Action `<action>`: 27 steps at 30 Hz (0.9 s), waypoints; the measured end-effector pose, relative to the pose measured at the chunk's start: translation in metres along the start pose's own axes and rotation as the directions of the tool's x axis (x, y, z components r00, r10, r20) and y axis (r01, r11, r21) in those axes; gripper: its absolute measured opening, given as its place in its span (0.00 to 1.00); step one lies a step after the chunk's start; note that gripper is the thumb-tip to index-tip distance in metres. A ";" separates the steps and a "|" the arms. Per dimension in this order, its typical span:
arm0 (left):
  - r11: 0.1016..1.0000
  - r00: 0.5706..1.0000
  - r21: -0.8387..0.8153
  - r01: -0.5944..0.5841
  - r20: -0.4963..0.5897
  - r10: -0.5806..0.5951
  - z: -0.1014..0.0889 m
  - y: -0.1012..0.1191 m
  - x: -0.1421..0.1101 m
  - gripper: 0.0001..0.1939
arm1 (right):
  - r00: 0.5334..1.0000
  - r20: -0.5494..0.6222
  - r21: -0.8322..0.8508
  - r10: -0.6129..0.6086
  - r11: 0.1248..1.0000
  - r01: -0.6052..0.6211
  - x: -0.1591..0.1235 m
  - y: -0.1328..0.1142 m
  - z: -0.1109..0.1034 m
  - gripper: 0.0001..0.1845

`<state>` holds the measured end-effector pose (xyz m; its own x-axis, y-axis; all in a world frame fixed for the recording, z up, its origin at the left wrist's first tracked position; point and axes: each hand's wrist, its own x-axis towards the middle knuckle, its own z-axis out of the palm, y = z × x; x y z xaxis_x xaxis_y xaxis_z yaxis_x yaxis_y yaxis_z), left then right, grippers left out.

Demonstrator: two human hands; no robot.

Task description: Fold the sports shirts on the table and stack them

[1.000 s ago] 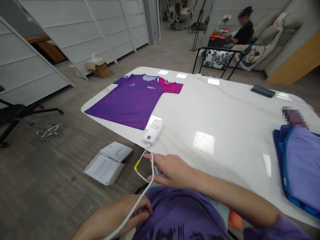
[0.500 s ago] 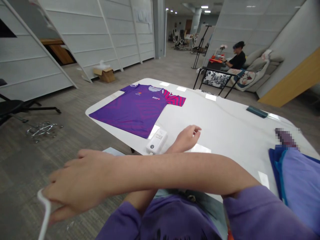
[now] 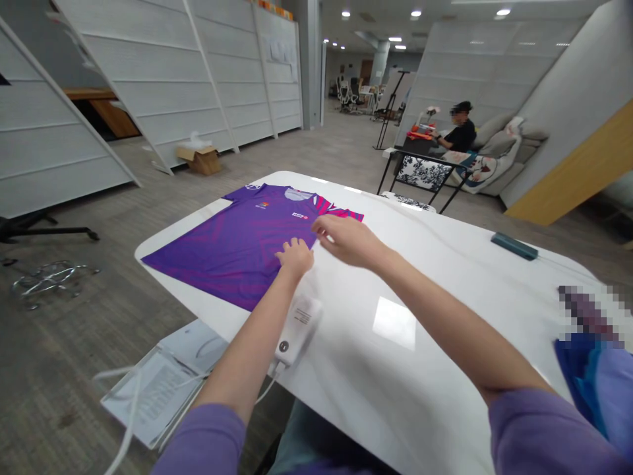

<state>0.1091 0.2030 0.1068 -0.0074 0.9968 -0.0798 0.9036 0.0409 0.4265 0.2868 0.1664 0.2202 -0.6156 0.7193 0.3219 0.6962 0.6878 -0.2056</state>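
Note:
A purple short-sleeved T-shirt [image 3: 217, 244] with a pink-striped sleeve lies spread flat on the white table [image 3: 425, 389]. My left hand [image 3: 297, 257] is at the shirt's near right edge, palm down with its fingers apart. Just right of it, my right hand [image 3: 349, 239] hovers by the striped sleeve, fingers loosely bent and thumb apart, with nothing seen in them. Under my left forearm is a white box-shaped device [image 3: 300, 326] with a round dark button and a cable. Whether either hand grips the fabric is hard to see.
A dark green case [image 3: 514, 246] lies at the table's far right; blue and lilac fabric [image 3: 613, 382] is at the near right. Lower left, a white cable [image 3: 131, 422] hangs by an open white box [image 3: 158, 389]. A person [image 3: 459, 128] sits beyond a chair [image 3: 422, 173].
My right hand has swung from the far left, beside the white cable, across to the shirt. My left hand has moved forward and left onto the shirt's edge. The view has shifted.

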 end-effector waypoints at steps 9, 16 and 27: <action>0.945 0.980 0.312 0.101 0.131 -0.148 0.015 -0.024 -0.005 0.31 | 0.806 0.177 -0.131 0.565 0.825 -0.549 0.017 0.234 0.128 0.32; 0.885 0.960 0.464 0.037 0.229 -0.160 0.008 -0.013 -0.010 0.30 | 0.774 0.112 -0.275 0.623 0.768 -0.578 -0.030 0.298 0.137 0.38; 0.857 0.928 0.468 -0.216 0.371 0.031 0.016 0.006 -0.041 0.19 | 0.770 0.123 -0.240 0.626 0.771 -0.589 -0.065 0.325 0.130 0.42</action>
<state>0.1218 0.1610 0.0978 0.1802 0.9008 -0.3952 0.9764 -0.2123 -0.0387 0.5052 0.3555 0.0120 -0.0832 0.9965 0.0051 0.9885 0.0832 -0.1266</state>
